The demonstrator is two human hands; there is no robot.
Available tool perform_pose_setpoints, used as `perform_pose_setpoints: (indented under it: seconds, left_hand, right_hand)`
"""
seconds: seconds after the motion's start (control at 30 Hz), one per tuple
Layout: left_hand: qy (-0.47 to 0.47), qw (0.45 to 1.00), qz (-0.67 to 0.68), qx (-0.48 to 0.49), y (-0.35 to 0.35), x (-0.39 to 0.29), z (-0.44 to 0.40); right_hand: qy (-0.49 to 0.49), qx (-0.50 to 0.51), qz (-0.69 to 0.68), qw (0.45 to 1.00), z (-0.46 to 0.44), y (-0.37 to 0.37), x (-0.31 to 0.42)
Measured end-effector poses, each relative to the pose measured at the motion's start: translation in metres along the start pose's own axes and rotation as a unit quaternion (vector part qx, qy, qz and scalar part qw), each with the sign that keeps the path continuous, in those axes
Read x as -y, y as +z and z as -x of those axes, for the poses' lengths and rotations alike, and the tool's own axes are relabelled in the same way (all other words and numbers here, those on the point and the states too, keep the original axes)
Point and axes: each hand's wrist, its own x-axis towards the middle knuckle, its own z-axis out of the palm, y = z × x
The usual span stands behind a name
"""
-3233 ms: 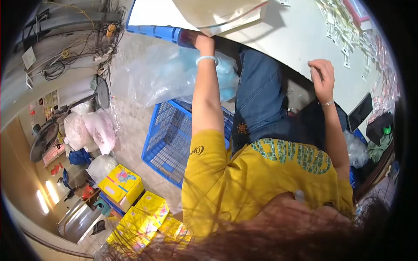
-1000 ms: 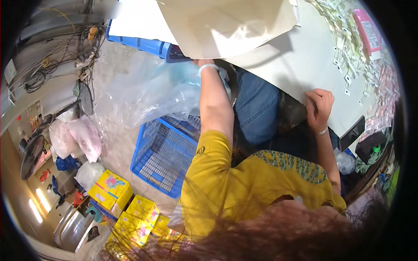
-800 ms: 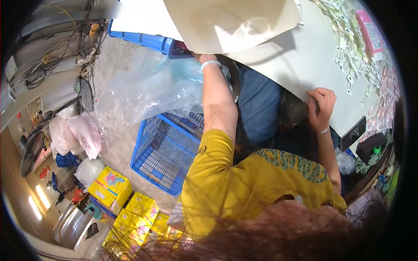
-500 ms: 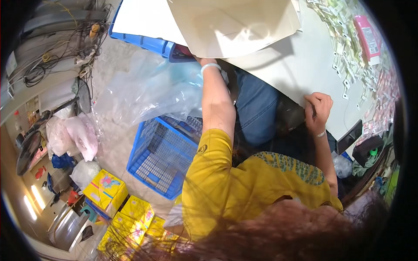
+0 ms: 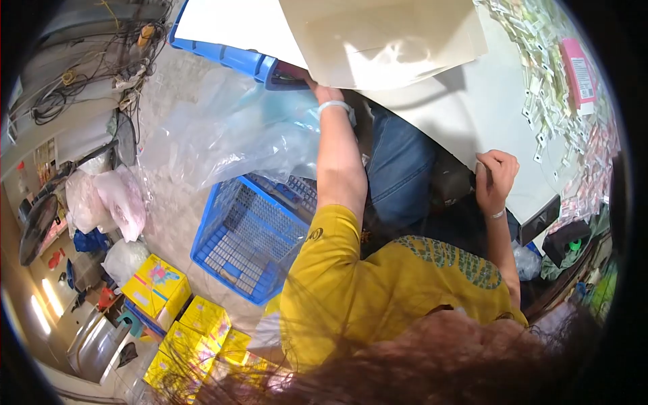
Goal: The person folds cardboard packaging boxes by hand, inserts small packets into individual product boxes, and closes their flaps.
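Observation:
My left hand (image 5: 327, 93) reaches to the corner of a blue plastic crate (image 5: 233, 59). Its fingers are hidden behind a beige sheet (image 5: 385, 47), perhaps card, that hangs over the crate and the table's edge. Something dark red shows inside the crate beside that hand. My right hand (image 5: 496, 179) rests at the edge of the white table (image 5: 452, 111), fingers loosely curled with a gap by the thumb, nothing seen in it. A white sheet (image 5: 236, 23) lies across the crate, next to the beige one.
Clear plastic sheeting (image 5: 229, 135) spreads over the floor by a blue basket (image 5: 250, 239). Yellow boxes (image 5: 158, 290) stand lower left. Many small white strips (image 5: 540, 88) and a pink box (image 5: 578, 74) lie on the table's right. A dark phone-like device (image 5: 540, 221) sits at the table edge.
The beige sheet sits slightly farther right in the view, and the whole view has shifted a little. My left hand stays at the crate corner; my right hand stays at the table edge.

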Motion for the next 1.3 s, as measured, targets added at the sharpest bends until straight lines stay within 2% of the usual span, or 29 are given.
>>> perform_pose_setpoints:
  seconds: [0.07, 0.13, 0.33, 0.47, 0.53, 0.57, 0.67, 0.77, 0.87, 1.3]
  left_hand:
    - [-0.028, 0.999, 0.030, -0.019, -0.008, 0.006, 0.017]
    - [-0.100, 0.990, 0.093, -0.045, -0.018, 0.015, 0.016]
    - [-0.145, 0.983, 0.105, 0.037, -0.038, 0.022, 0.006]
    - [-0.154, 0.976, 0.137, 0.067, -0.043, 0.012, 0.011]
    - [-0.152, 0.971, 0.166, 0.084, -0.027, -0.021, 0.031]
    - [-0.189, 0.959, 0.201, 0.056, -0.016, -0.038, 0.045]
    - [-0.194, 0.969, 0.133, 0.074, -0.039, -0.023, 0.018]
    - [-0.220, 0.975, -0.031, 0.020, -0.047, -0.011, -0.002]
    - [-0.243, 0.956, -0.167, -0.020, -0.038, -0.019, -0.003]
    - [-0.248, 0.958, -0.140, -0.008, -0.029, -0.037, -0.020]
  right_hand:
    - [-0.006, 0.000, -0.001, 1.000, 0.002, 0.001, -0.001]
    - [-0.016, 0.003, 0.000, 1.000, 0.002, 0.002, -0.002]
    - [-0.007, 0.006, 0.008, 1.000, 0.005, 0.002, -0.006]
    - [-0.008, 0.006, 0.003, 1.000, 0.002, 0.000, -0.001]
    - [-0.008, 0.012, 0.002, 1.000, 0.002, -0.001, 0.000]
    - [-0.007, 0.015, 0.003, 1.000, 0.002, -0.001, -0.001]
    - [-0.015, 0.009, 0.009, 1.000, 0.002, 0.000, -0.002]
    - [-0.014, 0.009, 0.014, 1.000, 0.000, -0.001, -0.002]
    - [-0.006, 0.009, 0.013, 1.000, 0.001, 0.000, -0.002]
    - [-0.006, 0.002, 0.003, 1.000, -0.002, -0.001, 0.001]
